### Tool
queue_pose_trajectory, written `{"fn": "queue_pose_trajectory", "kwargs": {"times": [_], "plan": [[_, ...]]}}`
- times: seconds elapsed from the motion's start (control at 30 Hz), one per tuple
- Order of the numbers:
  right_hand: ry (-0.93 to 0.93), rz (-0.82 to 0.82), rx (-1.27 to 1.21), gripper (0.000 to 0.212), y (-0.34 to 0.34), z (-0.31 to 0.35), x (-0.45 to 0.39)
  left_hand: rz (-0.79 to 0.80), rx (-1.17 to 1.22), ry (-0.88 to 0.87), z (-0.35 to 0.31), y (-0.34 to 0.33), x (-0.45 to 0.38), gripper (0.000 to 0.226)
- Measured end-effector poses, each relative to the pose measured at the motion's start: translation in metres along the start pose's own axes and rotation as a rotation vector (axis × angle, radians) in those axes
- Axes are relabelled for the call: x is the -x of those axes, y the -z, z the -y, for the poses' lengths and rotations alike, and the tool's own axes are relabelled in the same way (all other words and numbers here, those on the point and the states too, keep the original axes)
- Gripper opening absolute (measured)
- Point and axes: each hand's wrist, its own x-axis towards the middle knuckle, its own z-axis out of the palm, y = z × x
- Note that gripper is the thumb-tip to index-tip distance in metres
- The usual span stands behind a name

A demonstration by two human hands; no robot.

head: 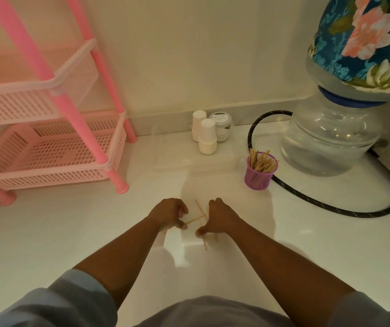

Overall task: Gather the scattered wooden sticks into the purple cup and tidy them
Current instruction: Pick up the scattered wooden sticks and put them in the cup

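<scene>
Both hands are down on the white floor near the front middle, w/ a few loose wooden sticks point(195, 217) lying flat between them. Left hand point(170, 214) has fingers curled inward, fingertips at the end of one stick; can't tell if it actually pinches it. Right hand point(219, 218) is also curled, thumb pressed to the floor by another stick point(205, 244) that sticks out toward the person; whether it's gripped, can't tell. Grey sleeves are pushed up both forearms.

Purple cup point(258, 174) stands upright further back & to the right, well apart from the hands, already packed w/ a bundle of sticks point(261, 160) leaning at odd angles. A black hose point(330, 206) curves just behind the cup, and a big clear water bottle point(328, 142) sits near it. At the back wall: two stacks of white paper cups point(207, 138) touching, w/ a small lidded jar point(222, 126) just beside. Pink rack point(47, 138) fills the left side.
</scene>
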Motion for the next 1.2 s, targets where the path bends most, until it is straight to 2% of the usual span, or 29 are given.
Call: {"fn": "queue_pose_trajectory", "kwargs": {"times": [0.17, 0.23, 0.33, 0.47, 0.53, 0.73, 0.97, 1.1, 1.2], "plan": [[0.065, -0.058, 0.045, 0.039, 0.001, -0.001, -0.006, -0.025, 0.05, 0.034, 0.003, 0.002, 0.001, 0.026], [0.086, -0.061, 0.096, 0.029, 0.004, -0.002, -0.007, -0.037, 0.057, 0.033, 0.005, 0.003, 0.002, 0.026], [0.084, -0.061, 0.125, 0.029, 0.007, -0.004, -0.007, -0.038, 0.057, 0.039, 0.009, 0.006, 0.005, 0.026], [0.056, -0.077, 0.118, 0.027, 0.008, -0.005, -0.008, 0.032, -0.058, 0.052, 0.017, 0.014, 0.01, 0.049], [0.045, -0.072, 0.128, 0.026, 0.009, -0.003, -0.008, 0.073, -0.123, 0.057, 0.017, 0.018, 0.011, 0.051], [0.026, -0.041, 0.155, 0.023, 0.011, 0.002, -0.01, 0.107, -0.212, 0.097, 0.012, 0.025, 0.012, 0.038], [0.006, -0.011, 0.133, 0.025, 0.009, -0.001, -0.011, 0.019, -0.138, 0.114, 0.017, 0.022, 0.009, 0.023], [0.013, 0.01, 0.134, 0.024, 0.009, 0.0, -0.011, 0.023, -0.142, 0.13, 0.018, 0.018, 0.008, 0.016], [0.019, 0.019, 0.116, 0.01, 0.011, -0.002, -0.01, 0.034, -0.201, 0.133, 0.017, 0.016, 0.008, 0.015]]}}
